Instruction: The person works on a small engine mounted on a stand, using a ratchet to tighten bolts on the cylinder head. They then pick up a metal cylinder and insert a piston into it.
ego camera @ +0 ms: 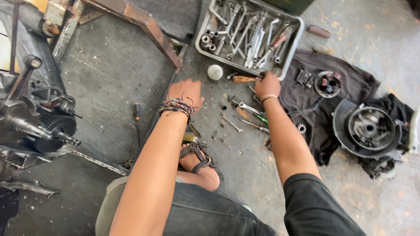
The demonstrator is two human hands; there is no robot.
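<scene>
1. At the far left stands a dark, greasy engine assembly with a black toothed gear and steel shafts (48, 126). It sits near the person's left knee. If the person leans that way, the shaft ends could catch clothing or skin.

2. A small screwdriver with an orange-and-black handle (137, 111) lies alone on the grey concrete floor (100, 74), left of the left arm. It could roll or be stepped on.

3. The left hand (186, 92) hovers low over the floor with the fingers bent downward. Whether it holds anything cannot be told, because the palm is hidden. The braided bracelets (177, 107) on this wrist could snag on tools.

4. Near the sandalled foot (197, 159), loose silver spanners (231, 122) and small bits lie scattered; small bits may be kicked away and lost.

5. The right hand (267, 85) is closed around the shaft of a brown wooden-handled screwdriver (243, 79), just beside the near edge of the grey metal tray of spanners and sockets (292, 48). Pulling carelessly could knock the tray.

6. At the right, a round metal engine cover (369, 129) rests on a dark cloth (306, 105); dragging the cloth would move it.
</scene>
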